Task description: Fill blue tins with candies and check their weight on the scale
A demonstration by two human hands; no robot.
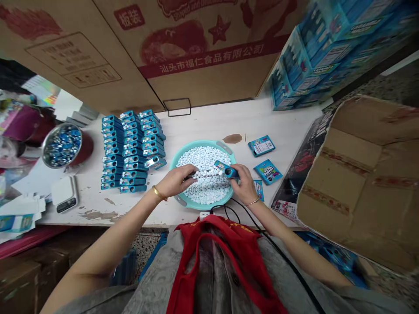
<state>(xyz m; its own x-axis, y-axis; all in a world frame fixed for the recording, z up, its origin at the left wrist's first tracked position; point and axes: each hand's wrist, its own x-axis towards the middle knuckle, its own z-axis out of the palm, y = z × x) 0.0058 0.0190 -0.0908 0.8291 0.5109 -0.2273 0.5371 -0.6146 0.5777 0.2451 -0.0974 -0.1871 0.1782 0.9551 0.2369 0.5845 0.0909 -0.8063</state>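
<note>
A round turquoise basin (pixel 175 162) full of small white candies (pixel 203 192) sits on the table in front of me. Over its right side, my right hand (pixel 244 185) grips a small blue candy box (pixel 225 169), tilted with its holed end towards the left; white candies lie at that end. My left hand (pixel 178 179) is over the basin's left side, its fingers closed round something dark, mostly hidden. A line of candies stretches from those fingers towards the box; what carries it I cannot make out. Near my right hand lie several flat blue boxes (pixel 267 171).
Three columns of blue boxes (pixel 131 150) stand on the left. Beyond them are a metal bowl (pixel 85 146) of shiny blue wrapped pieces and a white scale (pixel 64 194). Large cartons (pixel 209 87) wall the back. Packed display boxes (pixel 294 65) and an opened carton (pixel 343 174) stand right.
</note>
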